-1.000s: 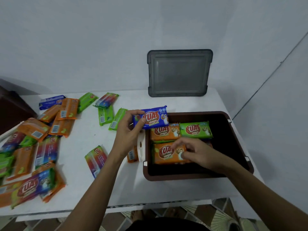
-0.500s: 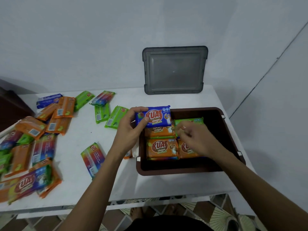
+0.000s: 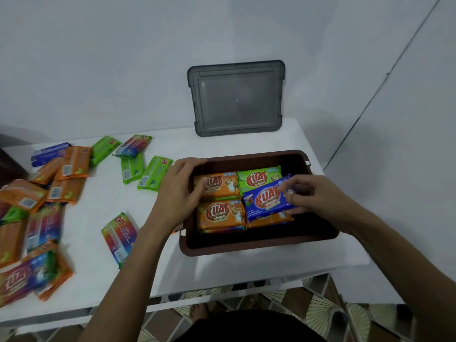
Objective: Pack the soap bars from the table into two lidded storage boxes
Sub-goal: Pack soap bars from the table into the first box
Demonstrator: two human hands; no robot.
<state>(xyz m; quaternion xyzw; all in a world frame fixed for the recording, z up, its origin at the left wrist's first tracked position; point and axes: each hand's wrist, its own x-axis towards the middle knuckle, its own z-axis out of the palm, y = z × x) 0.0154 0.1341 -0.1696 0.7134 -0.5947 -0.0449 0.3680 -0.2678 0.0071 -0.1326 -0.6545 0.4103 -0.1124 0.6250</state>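
White table, brown box near edge

Box: brown storage box, open, on the white table's right part.
Packed bars: two orange soap bars at left, a green soap bar at back right, all face up.
Blue bar: blue soap bar, tilted, atop the front right stack.
Lid: grey lid, upright against the wall behind the box.
Loose bars: orange, green and multicoloured loose bars scattered on the table's left.
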